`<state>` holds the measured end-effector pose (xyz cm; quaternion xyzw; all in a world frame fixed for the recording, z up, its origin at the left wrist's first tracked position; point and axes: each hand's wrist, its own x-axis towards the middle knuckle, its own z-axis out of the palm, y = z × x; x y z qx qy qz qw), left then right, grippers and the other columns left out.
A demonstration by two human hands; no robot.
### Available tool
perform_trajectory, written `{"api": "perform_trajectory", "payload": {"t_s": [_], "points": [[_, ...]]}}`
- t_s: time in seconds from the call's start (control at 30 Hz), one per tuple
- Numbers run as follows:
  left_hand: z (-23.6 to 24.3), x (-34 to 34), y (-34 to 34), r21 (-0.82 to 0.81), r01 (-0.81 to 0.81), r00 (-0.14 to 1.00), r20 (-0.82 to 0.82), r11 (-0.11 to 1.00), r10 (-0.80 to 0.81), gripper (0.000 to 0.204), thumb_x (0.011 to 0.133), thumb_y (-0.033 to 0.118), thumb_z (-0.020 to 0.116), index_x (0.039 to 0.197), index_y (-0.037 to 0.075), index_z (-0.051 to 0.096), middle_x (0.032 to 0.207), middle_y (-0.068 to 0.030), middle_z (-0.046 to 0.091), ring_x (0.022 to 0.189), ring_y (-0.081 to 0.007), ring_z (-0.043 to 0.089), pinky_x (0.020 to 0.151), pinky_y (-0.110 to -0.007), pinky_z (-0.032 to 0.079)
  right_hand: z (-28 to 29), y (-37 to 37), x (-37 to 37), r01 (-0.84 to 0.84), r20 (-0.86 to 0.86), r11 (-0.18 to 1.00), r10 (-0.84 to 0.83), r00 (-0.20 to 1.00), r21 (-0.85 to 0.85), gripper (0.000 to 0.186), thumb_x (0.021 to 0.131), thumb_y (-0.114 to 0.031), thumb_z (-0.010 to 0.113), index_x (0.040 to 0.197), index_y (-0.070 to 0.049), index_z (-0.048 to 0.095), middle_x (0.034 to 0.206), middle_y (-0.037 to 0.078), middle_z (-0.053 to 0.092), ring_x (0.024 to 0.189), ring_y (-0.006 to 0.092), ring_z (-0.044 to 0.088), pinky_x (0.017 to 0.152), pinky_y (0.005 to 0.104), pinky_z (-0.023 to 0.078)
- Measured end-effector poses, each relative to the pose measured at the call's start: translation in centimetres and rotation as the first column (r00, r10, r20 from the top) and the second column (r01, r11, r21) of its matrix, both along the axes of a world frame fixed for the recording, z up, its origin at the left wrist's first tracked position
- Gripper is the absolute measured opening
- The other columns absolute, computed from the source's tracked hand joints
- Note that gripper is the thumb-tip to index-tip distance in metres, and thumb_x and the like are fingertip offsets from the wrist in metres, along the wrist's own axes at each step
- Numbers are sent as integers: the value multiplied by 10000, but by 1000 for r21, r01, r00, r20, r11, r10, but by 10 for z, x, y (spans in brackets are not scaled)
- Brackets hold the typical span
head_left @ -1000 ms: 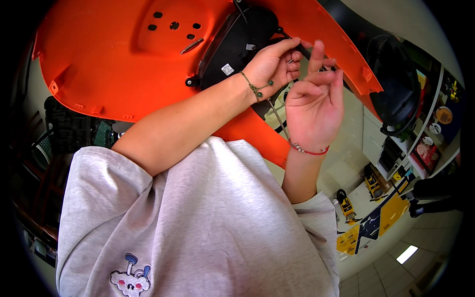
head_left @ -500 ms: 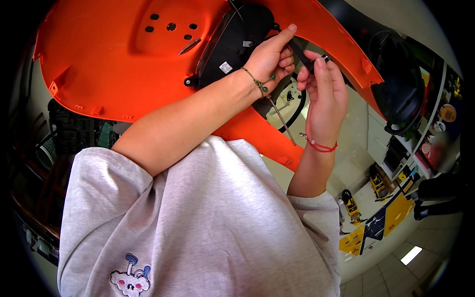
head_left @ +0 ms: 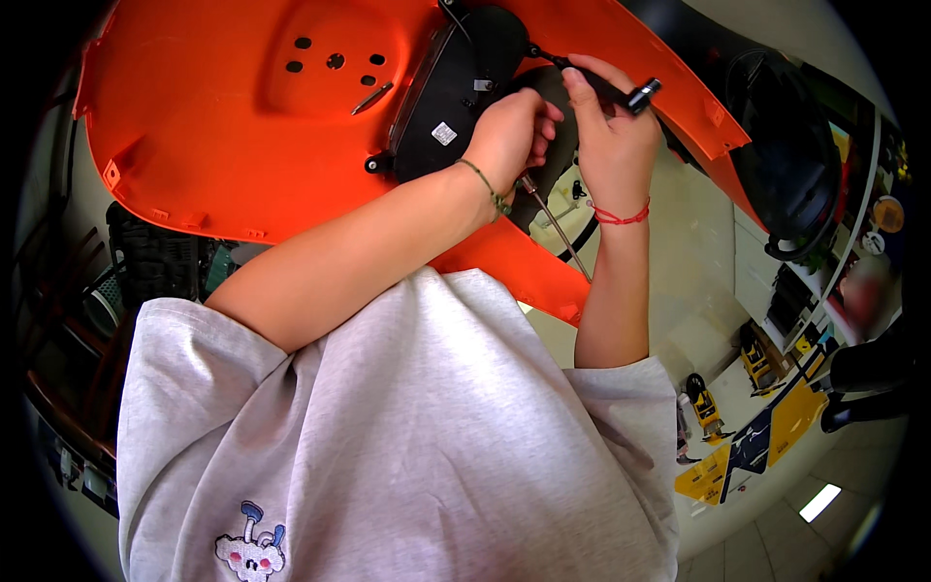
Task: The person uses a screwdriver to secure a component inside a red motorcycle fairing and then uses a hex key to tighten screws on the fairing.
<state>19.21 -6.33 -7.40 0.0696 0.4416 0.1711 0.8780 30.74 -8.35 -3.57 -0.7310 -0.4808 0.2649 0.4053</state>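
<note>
My left hand (head_left: 509, 136) is closed, its fingers curled beside the lower right of a black housing (head_left: 451, 107). From under it a screwdriver (head_left: 558, 233) sticks out, its thin metal shaft pointing down and right; the handle is hidden in the hand. My right hand (head_left: 621, 145) grips a black cable (head_left: 596, 85) between thumb and fingers. The cable's round plug (head_left: 644, 95) sticks out past the fingers on the right, and its other end runs to the housing's upper right corner. The housing lies against a large orange panel (head_left: 223, 155), with a white label on its back.
A slim pen-like piece (head_left: 372, 98) lies on the panel beside several holes. The orange panel's right arm (head_left: 698, 102) curves past my right hand. A black curved part (head_left: 786, 165) stands at the right. Farther off are yellow-and-black items (head_left: 704, 407) and a tiled floor (head_left: 727, 543).
My left hand has come off the cable and drawn down and left. My right hand has moved up along the cable, and its plug now points up and right.
</note>
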Motion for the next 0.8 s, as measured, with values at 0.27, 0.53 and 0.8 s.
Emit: {"api": "perform_trajectory", "payload": {"t_s": [0.27, 0.53, 0.8], "points": [[43, -60, -7, 531, 434, 855, 13, 728, -518, 235, 896, -27, 399, 1004, -3, 607, 942, -63, 641, 829, -126, 599, 808, -263, 505, 39, -9, -14, 227, -209, 974, -222, 952, -1, 207, 931, -167, 677, 1005, 27, 676, 781, 51, 666, 692, 88, 604, 628, 213, 477], [78, -127, 31, 632, 703, 644, -370, 327, -670, 174, 920, -107, 486, 1076, -48, 537, 1102, -127, 630, 1040, -209, 668, 899, -308, 540, 44, -70, -19, 212, -320, 967, -248, 915, -142, 172, 923, -105, 671, 1039, 22, 680, 823, 42, 666, 713, 75, 608, 621, 202, 468], [76, -125, 50, 489, 854, 465, -564, 178, -683, 106, 915, -46, 585, 1016, -55, 554, 1070, -130, 628, 905, -184, 681, 803, -291, 551, 39, -101, -43, 86, -405, 969, -177, 897, -232, 134, 914, -64, 663, 1002, 37, 670, 829, 44, 675, 715, 75, 603, 642, 210, 466]]}}
